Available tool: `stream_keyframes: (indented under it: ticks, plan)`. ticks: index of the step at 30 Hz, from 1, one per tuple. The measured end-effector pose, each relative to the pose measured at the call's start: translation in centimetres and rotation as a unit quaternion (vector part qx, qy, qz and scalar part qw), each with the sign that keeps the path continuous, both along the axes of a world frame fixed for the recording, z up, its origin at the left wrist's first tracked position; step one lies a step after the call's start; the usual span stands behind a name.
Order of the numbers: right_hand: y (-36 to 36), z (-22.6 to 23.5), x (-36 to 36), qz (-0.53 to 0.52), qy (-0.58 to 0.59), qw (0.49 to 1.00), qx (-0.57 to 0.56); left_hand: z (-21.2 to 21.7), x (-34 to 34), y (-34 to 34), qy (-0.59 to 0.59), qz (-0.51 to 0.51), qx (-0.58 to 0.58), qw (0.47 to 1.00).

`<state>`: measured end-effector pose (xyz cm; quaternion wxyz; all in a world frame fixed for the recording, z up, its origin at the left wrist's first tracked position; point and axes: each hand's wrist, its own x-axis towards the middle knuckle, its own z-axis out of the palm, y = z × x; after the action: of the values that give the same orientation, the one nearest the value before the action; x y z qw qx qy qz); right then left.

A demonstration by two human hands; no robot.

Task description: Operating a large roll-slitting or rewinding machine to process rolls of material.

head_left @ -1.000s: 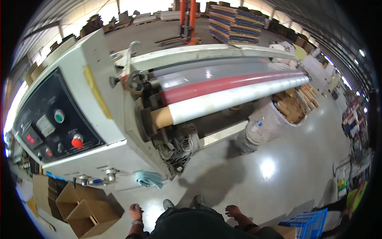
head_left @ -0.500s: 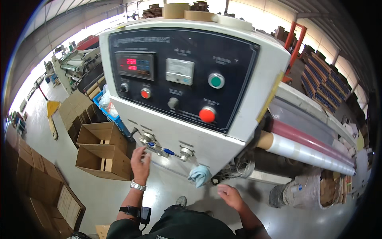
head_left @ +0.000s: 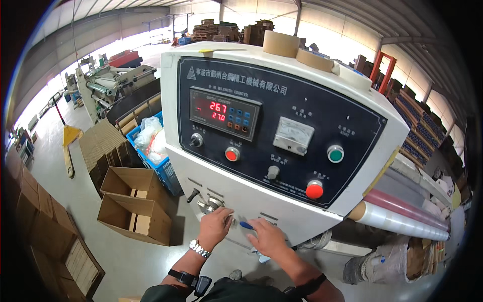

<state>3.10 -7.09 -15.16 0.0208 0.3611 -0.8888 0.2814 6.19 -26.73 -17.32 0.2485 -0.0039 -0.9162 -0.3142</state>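
A white machine with a dark control panel (head_left: 271, 108) stands in front of me. At its lower front is a metal lever fitting (head_left: 211, 203), and my left hand (head_left: 215, 226) is closed over the lever beside it, hiding the handle. Close by on the right, a blue lever handle (head_left: 246, 225) pokes out from the fingers of my right hand (head_left: 269, 239), which are curled around its end. Below the right hand a bit of light blue cloth (head_left: 264, 258) shows, mostly covered. A small black-handled lever (head_left: 192, 195) sits left of the fitting, touched by neither hand.
On the panel are a red button (head_left: 314, 190), a green button (head_left: 335, 154) and a lit red counter display (head_left: 225, 113). Tape rolls (head_left: 280, 43) rest on top. Open cardboard boxes (head_left: 132, 221) and a blue crate (head_left: 168, 173) stand left; a film roll (head_left: 402, 221) extends right.
Both hands have come in to the levers: my left hand now covers one handle, and my right has risen from beside the cloth to the blue handle. The machine appears farther right in view.
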Motion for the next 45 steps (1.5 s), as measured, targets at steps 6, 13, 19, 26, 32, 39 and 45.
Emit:
stream_keyframes:
  ticks: [6,13,19,26,32,39,45]
  plan:
    - [-3.6,-0.2,-1.2,0.049,0.037,0.997,0.056,0.0,0.0,0.1,0.011,0.026,-0.002,1.0]
    - [-4.5,-0.5,-1.8,0.086,0.049,0.99,0.096,-0.3,0.2,-0.1,0.028,0.034,0.019,0.999]
    - [-4.8,-2.9,-3.4,0.094,-0.005,0.99,0.105,-1.6,-0.7,0.4,0.016,0.066,0.009,0.998]
    - [-3.4,-3.7,-3.1,0.041,0.095,0.994,0.041,0.2,-0.6,3.9,0.021,0.065,-0.044,0.997]
    - [-3.4,-3.9,-2.4,0.032,0.094,0.994,0.054,1.1,0.2,4.7,-0.009,0.064,-0.063,0.996]
    - [-4.5,-5.4,-3.2,0.04,0.1,0.992,0.058,0.3,-0.2,4.0,0.01,0.076,-0.056,0.995]
    - [-4.7,-5.4,-3.2,0.039,0.096,0.992,0.066,0.6,0.1,3.9,0.003,0.071,-0.045,0.996]
